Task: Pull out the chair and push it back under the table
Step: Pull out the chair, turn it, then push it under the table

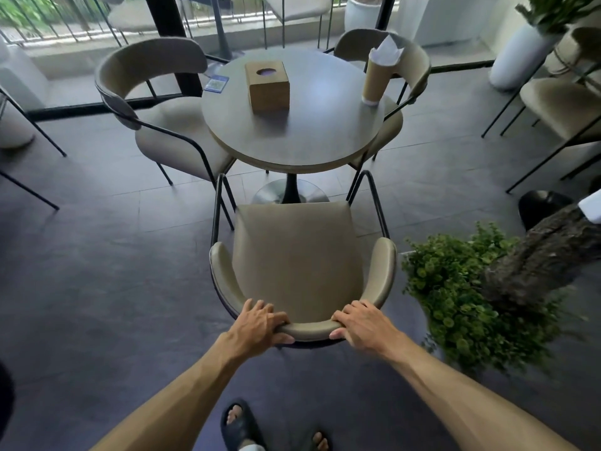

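- Two feet in dark slide sandals (239, 424) stand on the floor just behind the chair; both bare forearms reach forward from the bottom edge of the view.
- Left hand (260, 322) is clamped on the curved backrest (309, 328), fingers wrapped over its top edge and thumb tucked beneath; right hand (361, 323) grips the same rail in like fashion, the two hands apart with a bare stretch of padding between them.
- Beige padded chair (292, 255) stands clear of the round table (309, 138); the seat's front edge lies short of the tabletop's near rim, with the metal pedestal base (289, 193) showing in the gap; the tops of its black front legs sit close to that rim.
- Dark tiled floor (97, 271) lies open to the left of the chair; on the right a leafy green plant (461, 294) and a rough tree trunk (546, 249) stand near the backrest's right end.
- Second matching chair (169, 125) sits tucked at the table's left edge; a third (413, 60) sits at its far right.
- Wooden tissue box (268, 86) stands near the tabletop's centre; a tall paper cup (377, 76) holding white paper stands upright by the right rim; a small blue card (216, 83) lies at the far left edge.
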